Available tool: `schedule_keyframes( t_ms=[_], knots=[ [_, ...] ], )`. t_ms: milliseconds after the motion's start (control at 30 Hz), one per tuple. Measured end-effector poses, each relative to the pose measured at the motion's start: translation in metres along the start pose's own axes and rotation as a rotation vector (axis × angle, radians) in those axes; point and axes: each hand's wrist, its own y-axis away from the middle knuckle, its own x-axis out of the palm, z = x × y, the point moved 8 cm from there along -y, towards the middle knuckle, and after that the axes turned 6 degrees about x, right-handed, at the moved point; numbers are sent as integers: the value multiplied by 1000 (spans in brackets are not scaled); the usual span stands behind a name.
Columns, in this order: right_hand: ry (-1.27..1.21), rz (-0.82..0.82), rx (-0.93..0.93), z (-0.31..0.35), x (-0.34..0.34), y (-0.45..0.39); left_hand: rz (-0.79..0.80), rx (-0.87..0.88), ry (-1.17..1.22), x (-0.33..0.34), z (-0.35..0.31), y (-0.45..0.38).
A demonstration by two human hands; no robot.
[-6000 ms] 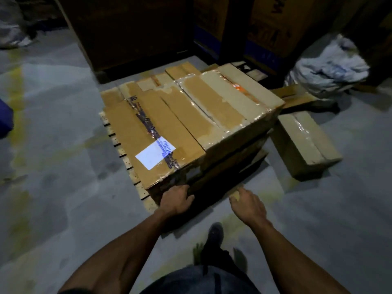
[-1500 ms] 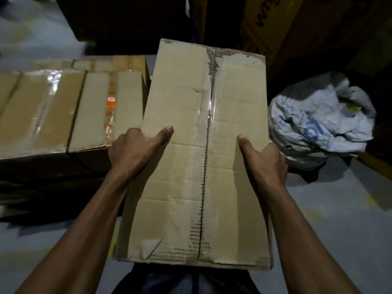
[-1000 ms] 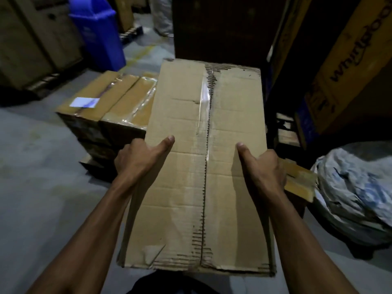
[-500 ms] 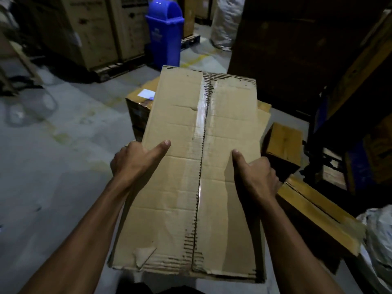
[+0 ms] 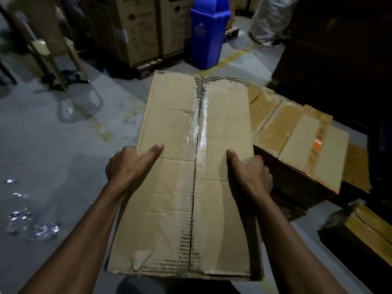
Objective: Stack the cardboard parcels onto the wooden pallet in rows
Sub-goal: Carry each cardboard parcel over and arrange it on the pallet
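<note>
A: You are standing on the grey concrete floor (image 5: 63, 166) of a dim warehouse. What are you holding, closest to you?

B: You are carrying the long cardboard parcel (image 5: 191, 177) flat in front of your body. Your left hand (image 5: 129, 166) is gripping its left edge with the thumb lying on top, and your right hand (image 5: 250, 172) is gripping the right edge the same way. The fingers under the parcel are hidden.

A: And what has changed?

B: Half a second ago the stacked parcels (image 5: 297, 141) were lying behind your parcel. Now they are showing at your right, just beside it and lower. You are turning around the stack, I think to reach a free place on it. The pallet itself is not showing here.

A: What is further away?

B: A blue bin (image 5: 209, 30) is standing far ahead, next to big cartons (image 5: 137, 28).
</note>
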Motion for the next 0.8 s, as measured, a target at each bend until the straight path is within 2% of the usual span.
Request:
schedule_keyframes(
  t_ms=[300,633,800],
  knots=[
    [13,54,2,128,135,-98,-38,-67,-45,-1,57,-187],
    [20,48,5,289,210,-232,-25,-32,-11,-10,32,-418],
    [4,-15,48,351,237,-296,-24,57,25,-8,5,-530]
  ],
)
